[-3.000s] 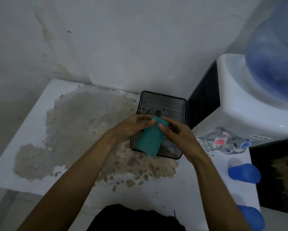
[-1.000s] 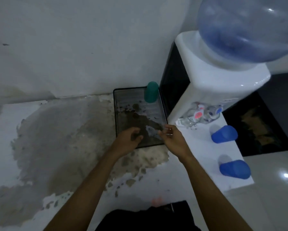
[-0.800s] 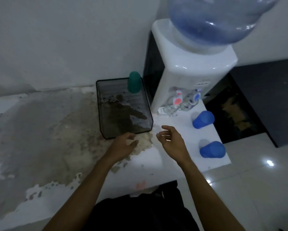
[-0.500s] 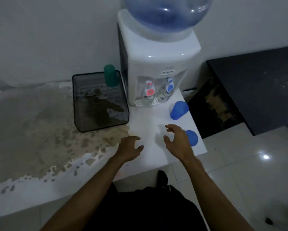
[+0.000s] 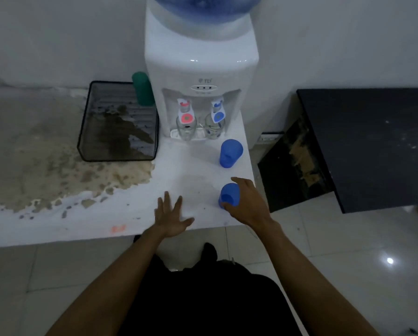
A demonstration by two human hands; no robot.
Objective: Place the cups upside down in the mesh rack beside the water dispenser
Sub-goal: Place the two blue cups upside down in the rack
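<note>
Our right hand (image 5: 248, 204) curls round the near blue cup (image 5: 228, 195) by the counter's (image 5: 130, 214) front edge, our left hand (image 5: 170, 218) lies open and flat, holding nothing

water dispenser (image 5: 201, 59) – logo (illegible), no readable text

Right hand (image 5: 250, 206) around near blue cup (image 5: 229, 195); left hand (image 5: 171, 217) flat on counter (image 5: 57, 229); teal cup (image 5: 143, 92) in mesh rack (image 5: 82, 132).
</note>
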